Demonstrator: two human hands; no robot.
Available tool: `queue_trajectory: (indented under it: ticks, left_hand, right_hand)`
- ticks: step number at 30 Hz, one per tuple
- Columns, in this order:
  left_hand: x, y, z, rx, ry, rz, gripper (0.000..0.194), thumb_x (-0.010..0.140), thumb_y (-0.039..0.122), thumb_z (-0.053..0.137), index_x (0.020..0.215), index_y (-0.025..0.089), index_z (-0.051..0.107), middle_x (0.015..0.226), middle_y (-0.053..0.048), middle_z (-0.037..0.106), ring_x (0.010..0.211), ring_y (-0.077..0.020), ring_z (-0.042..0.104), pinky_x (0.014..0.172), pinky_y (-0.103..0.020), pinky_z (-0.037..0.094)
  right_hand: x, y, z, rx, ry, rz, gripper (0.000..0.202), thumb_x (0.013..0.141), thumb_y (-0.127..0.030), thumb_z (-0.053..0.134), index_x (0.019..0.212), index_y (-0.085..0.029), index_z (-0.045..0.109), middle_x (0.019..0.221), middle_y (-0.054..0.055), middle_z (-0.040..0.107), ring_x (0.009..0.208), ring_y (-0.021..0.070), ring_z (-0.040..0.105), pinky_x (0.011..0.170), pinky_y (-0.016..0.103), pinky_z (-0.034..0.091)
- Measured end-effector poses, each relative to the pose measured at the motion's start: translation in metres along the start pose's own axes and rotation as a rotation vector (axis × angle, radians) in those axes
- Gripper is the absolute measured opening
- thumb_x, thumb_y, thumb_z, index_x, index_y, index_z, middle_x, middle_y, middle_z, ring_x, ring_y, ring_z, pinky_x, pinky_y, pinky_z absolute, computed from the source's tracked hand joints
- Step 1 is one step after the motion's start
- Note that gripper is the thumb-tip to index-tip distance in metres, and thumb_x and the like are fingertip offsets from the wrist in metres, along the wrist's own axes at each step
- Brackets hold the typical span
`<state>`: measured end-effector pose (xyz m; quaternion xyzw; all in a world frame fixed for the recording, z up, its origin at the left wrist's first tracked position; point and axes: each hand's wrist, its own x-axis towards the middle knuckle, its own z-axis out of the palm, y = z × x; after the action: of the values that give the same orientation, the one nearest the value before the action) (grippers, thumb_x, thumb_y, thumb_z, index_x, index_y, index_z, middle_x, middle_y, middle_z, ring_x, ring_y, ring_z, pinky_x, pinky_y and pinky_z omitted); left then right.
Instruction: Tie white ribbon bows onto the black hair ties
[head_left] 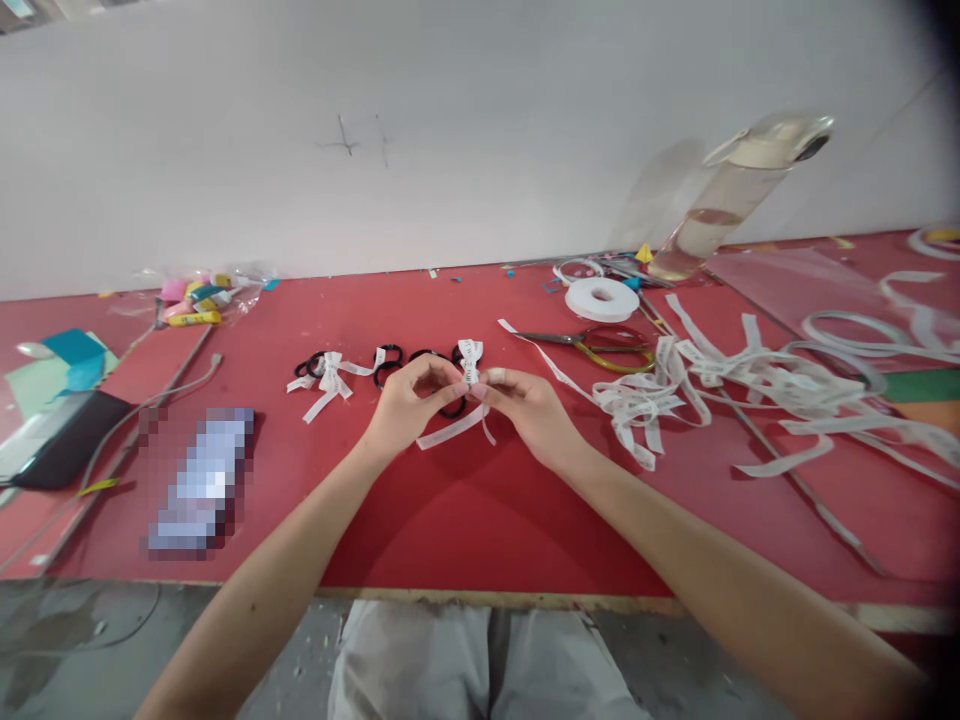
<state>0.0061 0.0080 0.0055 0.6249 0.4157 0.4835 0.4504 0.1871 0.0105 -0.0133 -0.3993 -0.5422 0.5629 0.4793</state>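
Note:
Between my two hands is a white printed ribbon bow (470, 358) on a black hair tie (453, 408). My left hand (411, 398) pinches its left side with thumb and forefinger. From the other side, my right hand (525, 408) pinches it too, with a pale band around one finger. Two loose ribbon tails hang below the fingertips. Just left of my left hand lie more black hair ties (387, 364), one partly hidden behind the hand. Farther left rests another hair tie with a white ribbon bow (331, 374).
Scissors (600, 346) and a white ribbon roll (601, 299) lie right of my hands, near a heap of cut ribbon (645, 400). A water bottle (731, 200) stands by the wall. Leftward are a blurred-out phone (201, 480), a cable (161, 393) and a plastic bag (206, 295).

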Motion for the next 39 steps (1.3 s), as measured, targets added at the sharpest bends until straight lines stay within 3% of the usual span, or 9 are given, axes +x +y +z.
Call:
queue_trajectory:
  ticks: [3,9,17,20,23,30,32,35,39]
  left_hand:
    - [0.003,0.001,-0.007,-0.081,-0.02,-0.028,0.019,0.08,0.031,0.076,0.086,0.017,0.064,0.085,-0.001,0.067,0.077,-0.0101,0.063,0.073,-0.024,0.05]
    - [0.006,0.005,-0.019,-0.148,-0.078,-0.059,0.019,0.08,0.032,0.077,0.085,0.018,0.065,0.084,0.0,0.066,0.076,-0.01,0.061,0.073,-0.024,0.049]
    - [0.005,0.004,-0.024,-0.057,-0.195,-0.054,0.019,0.085,0.034,0.073,0.094,0.018,0.065,0.091,-0.002,0.066,0.083,-0.0119,0.062,0.077,-0.026,0.049]
    - [0.004,0.003,-0.019,0.001,-0.215,-0.04,0.023,0.09,0.037,0.066,0.106,0.02,0.063,0.096,-0.003,0.066,0.088,-0.0129,0.062,0.08,-0.027,0.049]
    - [0.003,0.001,-0.014,0.113,-0.154,-0.034,0.022,0.093,0.038,0.06,0.105,0.019,0.061,0.096,-0.003,0.066,0.087,-0.0125,0.062,0.078,-0.026,0.047]
    - [0.003,-0.003,-0.008,0.106,-0.104,-0.081,0.034,0.088,0.036,0.066,0.117,0.019,0.057,0.086,-0.001,0.066,0.078,-0.013,0.061,0.071,-0.027,0.045]
    - [0.003,-0.005,-0.007,0.085,-0.072,-0.079,0.035,0.087,0.035,0.067,0.117,0.019,0.059,0.086,-0.001,0.066,0.079,-0.0134,0.061,0.073,-0.027,0.046]
    - [0.002,-0.005,-0.004,0.123,-0.021,-0.055,0.028,0.085,0.033,0.069,0.108,0.019,0.063,0.088,-0.002,0.067,0.081,-0.0139,0.062,0.072,-0.027,0.046]
    - [-0.001,-0.004,0.004,0.102,0.002,-0.049,0.031,0.084,0.032,0.071,0.109,0.019,0.061,0.084,-0.001,0.066,0.076,-0.0128,0.062,0.07,-0.026,0.046]
  right_hand:
    - [0.001,0.004,-0.001,0.116,-0.042,-0.003,0.028,0.075,-0.048,0.078,0.078,-0.021,0.068,0.083,0.002,0.067,0.08,0.0166,0.062,0.081,0.033,0.05]
    - [0.0,0.006,-0.002,0.191,-0.153,-0.005,0.021,0.081,-0.042,0.074,0.081,-0.023,0.065,0.084,0.0,0.066,0.065,0.0122,0.052,0.06,0.028,0.044]
    - [-0.001,0.005,-0.003,0.167,-0.19,-0.04,0.021,0.084,-0.043,0.07,0.083,-0.024,0.061,0.083,-0.001,0.063,0.057,0.0109,0.052,0.052,0.027,0.043]
    - [-0.002,0.005,-0.003,0.136,-0.188,-0.076,0.02,0.085,-0.041,0.07,0.083,-0.024,0.061,0.083,0.0,0.064,0.068,0.0131,0.06,0.062,0.028,0.049]
    - [-0.004,0.001,-0.001,0.056,-0.209,-0.135,0.021,0.085,-0.04,0.07,0.081,-0.022,0.06,0.085,0.001,0.065,0.079,0.015,0.063,0.074,0.03,0.052]
    - [-0.007,0.0,0.002,-0.237,-0.214,-0.262,0.02,0.091,-0.039,0.061,0.083,-0.022,0.056,0.08,0.0,0.057,0.075,0.0149,0.057,0.073,0.032,0.05]
    - [-0.006,0.001,0.002,-0.296,-0.185,-0.329,0.019,0.092,-0.039,0.06,0.083,-0.022,0.058,0.087,0.002,0.058,0.082,0.0158,0.058,0.079,0.033,0.05]
    - [-0.005,0.003,0.003,-0.354,-0.023,-0.393,0.022,0.094,-0.041,0.059,0.082,-0.023,0.058,0.096,0.004,0.058,0.092,0.0177,0.059,0.086,0.035,0.049]
    - [-0.008,0.002,0.005,-0.303,0.168,-0.353,0.024,0.096,-0.046,0.055,0.087,-0.023,0.057,0.089,0.002,0.059,0.086,0.0165,0.06,0.081,0.032,0.05]
